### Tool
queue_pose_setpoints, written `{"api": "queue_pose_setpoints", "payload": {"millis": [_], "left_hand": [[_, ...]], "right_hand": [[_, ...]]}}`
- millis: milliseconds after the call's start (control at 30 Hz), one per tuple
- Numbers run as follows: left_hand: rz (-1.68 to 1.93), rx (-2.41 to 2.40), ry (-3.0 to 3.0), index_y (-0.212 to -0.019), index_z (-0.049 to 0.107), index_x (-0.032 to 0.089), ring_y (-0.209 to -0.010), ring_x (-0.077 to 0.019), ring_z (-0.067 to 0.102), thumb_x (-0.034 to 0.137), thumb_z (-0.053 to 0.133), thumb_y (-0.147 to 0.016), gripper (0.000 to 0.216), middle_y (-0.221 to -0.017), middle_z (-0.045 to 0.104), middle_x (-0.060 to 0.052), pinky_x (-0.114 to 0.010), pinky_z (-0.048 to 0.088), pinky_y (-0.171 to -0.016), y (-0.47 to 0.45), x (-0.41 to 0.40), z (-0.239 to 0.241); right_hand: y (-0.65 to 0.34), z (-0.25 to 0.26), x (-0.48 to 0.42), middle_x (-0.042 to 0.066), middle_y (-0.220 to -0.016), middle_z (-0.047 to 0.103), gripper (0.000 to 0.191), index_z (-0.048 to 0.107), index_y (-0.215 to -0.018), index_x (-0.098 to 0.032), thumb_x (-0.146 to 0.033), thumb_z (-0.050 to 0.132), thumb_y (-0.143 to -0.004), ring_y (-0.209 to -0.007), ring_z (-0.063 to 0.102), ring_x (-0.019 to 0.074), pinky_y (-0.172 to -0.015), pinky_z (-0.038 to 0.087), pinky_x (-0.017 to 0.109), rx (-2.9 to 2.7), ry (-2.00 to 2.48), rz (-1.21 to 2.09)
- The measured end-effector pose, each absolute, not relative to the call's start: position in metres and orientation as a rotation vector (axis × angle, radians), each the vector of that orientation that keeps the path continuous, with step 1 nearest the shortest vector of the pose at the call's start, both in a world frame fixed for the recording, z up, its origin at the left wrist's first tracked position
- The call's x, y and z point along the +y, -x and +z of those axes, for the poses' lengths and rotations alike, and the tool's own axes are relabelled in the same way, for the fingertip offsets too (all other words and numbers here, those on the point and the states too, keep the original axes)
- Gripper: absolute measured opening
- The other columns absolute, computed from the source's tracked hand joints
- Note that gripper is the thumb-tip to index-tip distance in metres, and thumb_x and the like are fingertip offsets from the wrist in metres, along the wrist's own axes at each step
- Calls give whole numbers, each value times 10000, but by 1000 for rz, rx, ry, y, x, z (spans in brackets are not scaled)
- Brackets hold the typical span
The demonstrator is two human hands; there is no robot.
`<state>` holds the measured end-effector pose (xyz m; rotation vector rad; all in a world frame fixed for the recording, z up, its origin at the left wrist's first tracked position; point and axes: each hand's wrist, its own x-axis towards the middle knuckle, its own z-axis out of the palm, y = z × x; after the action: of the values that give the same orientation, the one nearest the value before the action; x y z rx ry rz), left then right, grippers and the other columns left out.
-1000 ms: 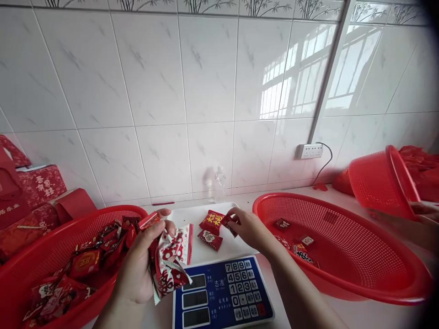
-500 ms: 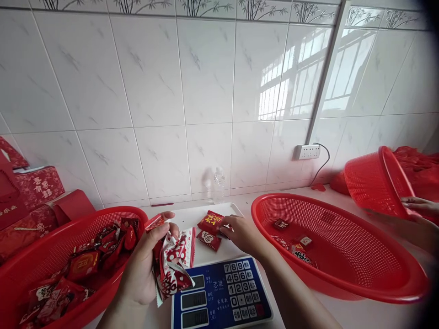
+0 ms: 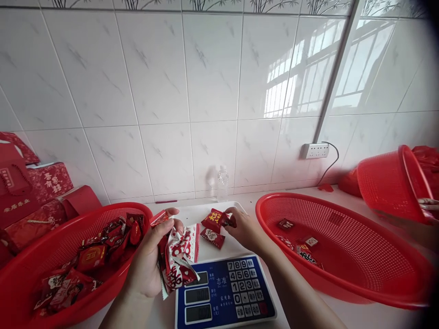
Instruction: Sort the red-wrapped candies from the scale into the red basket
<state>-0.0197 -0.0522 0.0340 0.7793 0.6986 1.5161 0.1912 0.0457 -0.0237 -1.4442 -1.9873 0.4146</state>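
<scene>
My left hand is closed round a bunch of red and white candy packets, held above the near left part of a digital kitchen scale. My right hand pinches a small dark red wrapped candy over the right side of the scale's white tray. Touching or almost touching it is a red packet with yellow characters. A flatter dark red packet lies on the tray just in front of that one. The scale's blue panel has three displays and a keypad.
A red basket holding many wrapped candies stands on the left, with red gift boxes behind. On the right, another red basket contains several packets. A clear bottle stands by the tiled wall. Another person's hand touches a tilted basket.
My right hand has drawn back slightly and raised the dark red candy, which now shows between its fingers. The left hand keeps its bunch. The whole view has shifted slightly left.
</scene>
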Motion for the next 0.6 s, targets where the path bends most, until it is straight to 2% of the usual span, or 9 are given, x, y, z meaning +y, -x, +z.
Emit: {"api": "queue_pose_setpoints", "payload": {"millis": [100,267,433,533,600], "left_hand": [[1518,667,-760,-960,581,216,-400,-75,468,289,720,-698,305,-653,554,51,-201,424,-376,21,-50,32],[1504,642,-742,-950,586,214,-387,-78,467,297,736,-682,319,-644,553,56,-203,414,-356,20,-51,31],[1509,635,-646,-911,599,193,-381,-67,461,273,770,-649,323,-626,565,53,-177,385,-348,16,-50,31],[1526,624,-567,-886,603,177,-396,-73,484,251,783,-627,323,-621,573,47,-164,376,-344,14,-48,32],[1574,623,-503,-871,604,176,-427,-90,524,239,770,-640,292,-624,583,41,-170,397,-360,12,-46,34]], "right_hand": [[-189,-13,39,43,-903,607,286,575,-1018,-193,-210,572,-733,-730,557,162,-680,412,310,-1761,1256,657],[-177,1,24,-8,-788,580,141,517,-803,-203,-235,595,-690,-707,527,134,-662,402,290,-1348,785,1257],[-154,-2,6,-62,-689,478,289,477,-842,-220,-184,673,-633,-566,409,78,-530,309,232,-1166,585,1548],[-142,-4,-6,-74,-651,404,337,481,-838,-201,-353,742,-688,-518,313,56,-484,231,221,-1303,563,1657],[-137,-4,-13,-73,-635,388,376,483,-823,-190,-484,701,-736,-510,294,54,-471,207,218,-1418,534,1715]]}}
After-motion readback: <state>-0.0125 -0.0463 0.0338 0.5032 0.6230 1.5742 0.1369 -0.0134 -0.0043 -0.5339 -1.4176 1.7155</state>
